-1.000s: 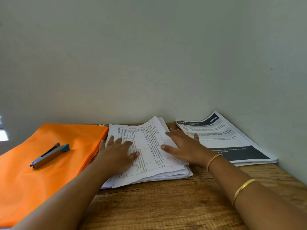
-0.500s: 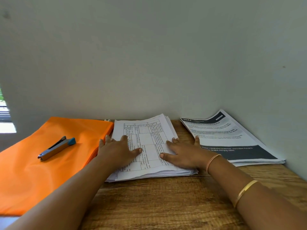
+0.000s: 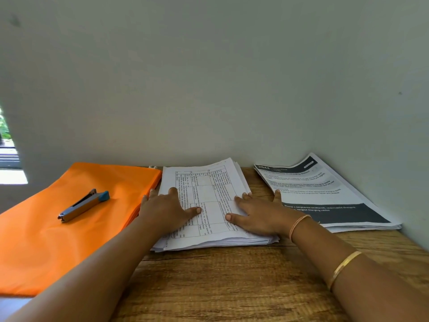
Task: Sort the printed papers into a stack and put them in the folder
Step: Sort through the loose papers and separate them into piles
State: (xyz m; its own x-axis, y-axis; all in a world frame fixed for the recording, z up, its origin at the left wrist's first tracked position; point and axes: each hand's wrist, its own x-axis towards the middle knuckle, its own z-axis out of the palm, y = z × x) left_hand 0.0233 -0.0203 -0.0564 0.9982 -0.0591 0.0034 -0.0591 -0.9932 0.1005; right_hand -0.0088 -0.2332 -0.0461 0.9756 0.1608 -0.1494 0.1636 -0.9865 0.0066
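Observation:
A loose pile of white printed papers point(image 3: 209, 182) with a table on the top sheet lies in the middle of the wooden table, its edges uneven. My left hand point(image 3: 167, 209) rests flat on the pile's left side, fingers spread. On the right side my right hand point(image 3: 257, 212) lies flat too, its little finger reaching toward a second stack of papers point(image 3: 325, 196) with dark header bands against the right wall. An orange folder point(image 3: 46, 240) lies closed to the left of the pile.
A grey and blue stapler point(image 3: 83, 205) lies on the orange folder. The wooden table point(image 3: 232, 287) ends at a pale wall behind and on the right. A window opening point(image 3: 9, 159) shows at far left.
The view has tilted up, so the table sits lower in frame. Both hands have shifted slightly on the pile, the right one nearer me; they stay flat and the papers stay put.

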